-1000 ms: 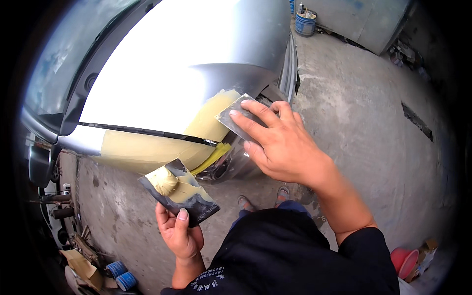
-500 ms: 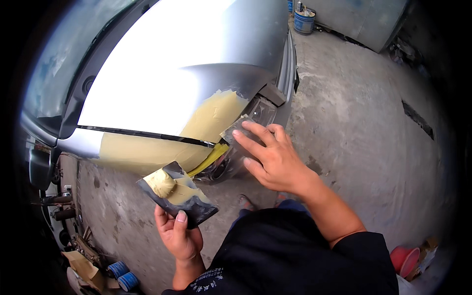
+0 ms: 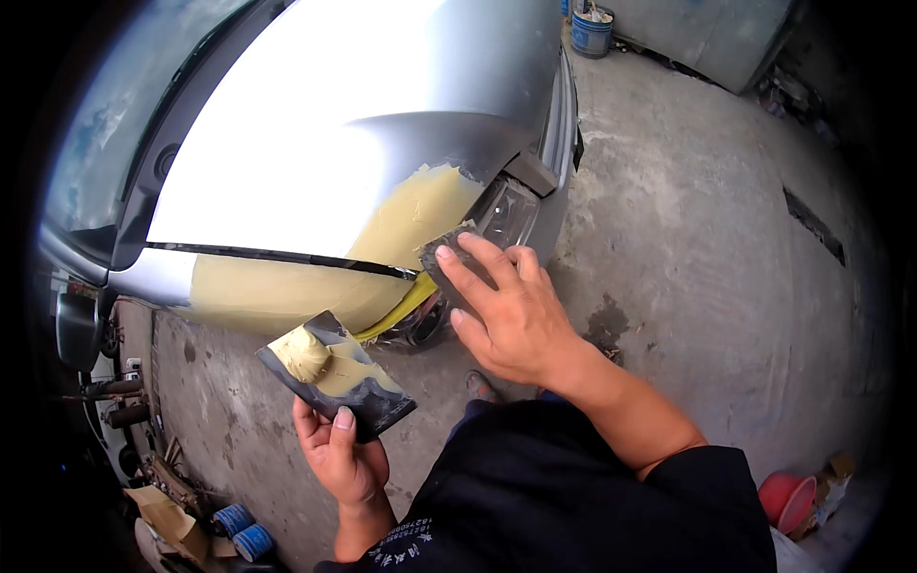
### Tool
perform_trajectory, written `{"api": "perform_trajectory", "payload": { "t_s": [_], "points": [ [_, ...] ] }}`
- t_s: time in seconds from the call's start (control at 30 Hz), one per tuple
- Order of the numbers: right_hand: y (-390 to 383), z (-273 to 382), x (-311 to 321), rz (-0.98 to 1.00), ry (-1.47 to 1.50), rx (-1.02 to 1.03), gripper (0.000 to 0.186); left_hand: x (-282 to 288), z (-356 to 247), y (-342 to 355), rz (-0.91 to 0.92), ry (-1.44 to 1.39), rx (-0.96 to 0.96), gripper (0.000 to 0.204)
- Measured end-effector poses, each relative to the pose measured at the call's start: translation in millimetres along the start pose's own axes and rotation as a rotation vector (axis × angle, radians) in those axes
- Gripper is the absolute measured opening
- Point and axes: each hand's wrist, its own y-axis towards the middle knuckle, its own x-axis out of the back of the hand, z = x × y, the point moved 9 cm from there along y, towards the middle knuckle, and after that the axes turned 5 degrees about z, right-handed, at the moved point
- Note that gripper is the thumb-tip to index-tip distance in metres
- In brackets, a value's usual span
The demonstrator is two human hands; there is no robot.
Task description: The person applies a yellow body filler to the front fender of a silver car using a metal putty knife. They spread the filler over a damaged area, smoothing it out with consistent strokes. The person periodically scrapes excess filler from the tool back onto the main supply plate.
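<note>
The scraper (image 3: pixel 432 248), a thin grey blade, was at the front corner of the silver car (image 3: pixel 287 115), just where the cream filler (image 3: pixel 415 215) on the hood ended beside the headlight (image 3: pixel 509 212); from where I stood I couldn't tell whether its edge was touching. The right hand (image 3: pixel 521 329) had hold of it, two fingers laid out along its upper face and the thumb near the lower side. Lower and to the left, the left hand (image 3: pixel 349 468) held a dark plate (image 3: pixel 377 401) tilted, thumb on top, pinching its near edge. A thick lump of filler (image 3: pixel 302 353) sat toward the plate's far left end, with a smear beside it. A yellow strip (image 3: pixel 401 306) ran under the coated fender (image 3: pixel 277 291). Farther out, on the stained concrete floor (image 3: pixel 707 239), were two blue cans (image 3: pixel 251 541) near some cardboard (image 3: pixel 172 520), a red basin (image 3: pixel 788 501) to the right, and a blue bucket (image 3: pixel 591 34) beyond the car.
</note>
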Motion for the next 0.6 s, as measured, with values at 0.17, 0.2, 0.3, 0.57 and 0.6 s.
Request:
{"api": "perform_trajectory", "payload": {
  "t_s": [0.17, 0.2, 0.3, 0.57, 0.6],
  "points": [
    [-15, -1, 4, -0.029, -0.021, 0.054, 0.057, -7, -5, 2, 0.034, 0.011, -0.022, 0.054],
    [-12, 2, 6, -0.039, -0.034, 0.076, 0.058, -6, -4, 2, 0.030, 0.012, -0.015, 0.055],
    [0, 7, 9, -0.058, -0.063, 0.121, 0.060, -7, -6, 2, 0.025, 0.014, -0.011, 0.055],
    [-21, -11, -21, 0.005, -0.032, 0.074, 0.057, -3, -7, -2, 0.019, 0.023, -0.017, 0.055],
    [-19, -11, -16, -0.023, -0.026, 0.072, 0.057, -5, -8, -2, 0.016, 0.022, -0.017, 0.055]
  ]
}}
